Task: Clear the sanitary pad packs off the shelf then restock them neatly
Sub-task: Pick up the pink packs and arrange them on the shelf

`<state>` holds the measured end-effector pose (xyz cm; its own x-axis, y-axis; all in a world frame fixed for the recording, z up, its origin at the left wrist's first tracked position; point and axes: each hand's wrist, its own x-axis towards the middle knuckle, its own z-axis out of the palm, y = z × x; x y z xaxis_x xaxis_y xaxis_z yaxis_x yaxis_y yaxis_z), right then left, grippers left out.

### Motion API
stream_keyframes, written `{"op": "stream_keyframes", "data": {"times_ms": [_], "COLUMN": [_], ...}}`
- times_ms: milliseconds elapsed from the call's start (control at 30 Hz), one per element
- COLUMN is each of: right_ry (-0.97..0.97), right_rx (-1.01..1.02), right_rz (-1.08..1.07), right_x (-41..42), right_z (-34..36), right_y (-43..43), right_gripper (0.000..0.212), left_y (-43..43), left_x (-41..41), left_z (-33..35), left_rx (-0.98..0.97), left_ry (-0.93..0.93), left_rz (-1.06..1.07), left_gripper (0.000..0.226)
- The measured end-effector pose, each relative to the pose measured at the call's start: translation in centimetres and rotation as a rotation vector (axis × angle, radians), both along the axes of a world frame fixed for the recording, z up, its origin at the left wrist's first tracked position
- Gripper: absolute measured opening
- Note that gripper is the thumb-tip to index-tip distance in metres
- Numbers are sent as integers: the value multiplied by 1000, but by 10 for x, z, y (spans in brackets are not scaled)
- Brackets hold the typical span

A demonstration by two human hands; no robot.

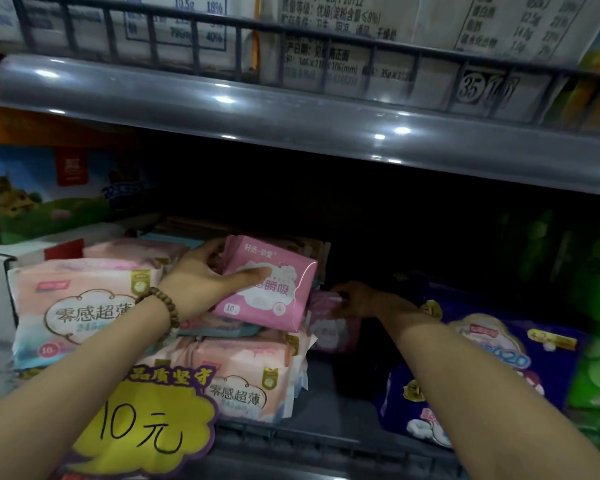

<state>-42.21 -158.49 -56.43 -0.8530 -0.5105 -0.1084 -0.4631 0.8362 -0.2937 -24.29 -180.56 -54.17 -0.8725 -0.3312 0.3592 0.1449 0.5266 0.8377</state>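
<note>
Peach-coloured packs (pixel 80 310) sit stacked at the far left behind the yellow price sign (pixel 142 420); work round both. Your left hand (pixel 201 275) holds a pink pack (pixel 267 289) above that stack, thumb across its face. It looks light, soft and slick, so take it by the edges. Your right hand (pixel 357 299) touches a second pink pack (pixel 329 327) deeper on the shelf (pixel 329 393); it is too dark to tell its grip. Blue packs (pixel 482 358) crowd its right.

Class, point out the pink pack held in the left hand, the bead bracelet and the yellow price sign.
pink pack (pixel 274 301): head view, on its front face.
bead bracelet (pixel 168 304): head view, on the beads over the wrist.
yellow price sign (pixel 146 420): head view, on its yellow middle.
</note>
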Motion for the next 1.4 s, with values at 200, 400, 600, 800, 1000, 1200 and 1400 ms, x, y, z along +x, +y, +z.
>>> {"op": "stream_keyframes", "data": {"times_ms": [200,400,600,800,1000,1200,1400], "right_ry": [37,167,-179,-127,140,233,191], "right_rx": [78,-70,-466,-310,-247,-87,-70], "right_rz": [41,149,271,238,145,63,42], "right_x": [0,46,117,115,102,89,85], "right_z": [1,52,93,87,74,57,57], "right_y": [-2,-3,20,43,47,24,26], "right_gripper": [66,53,58,63,59,56,50], "left_y": [-1,4,50,85,74,70,66], "left_x": [-5,4,18,7,9,-1,-4], "left_z": [-1,6,9,-14,-72,-76,-79], "left_rx": [-16,-43,-184,-247,-698,-837,-925], "left_ry": [7,-14,21,91,-107,-70,-59], "left_rz": [15,9,-39,-109,-180,-154,-132], "left_gripper": [75,87,94,87,93,92,93]}}
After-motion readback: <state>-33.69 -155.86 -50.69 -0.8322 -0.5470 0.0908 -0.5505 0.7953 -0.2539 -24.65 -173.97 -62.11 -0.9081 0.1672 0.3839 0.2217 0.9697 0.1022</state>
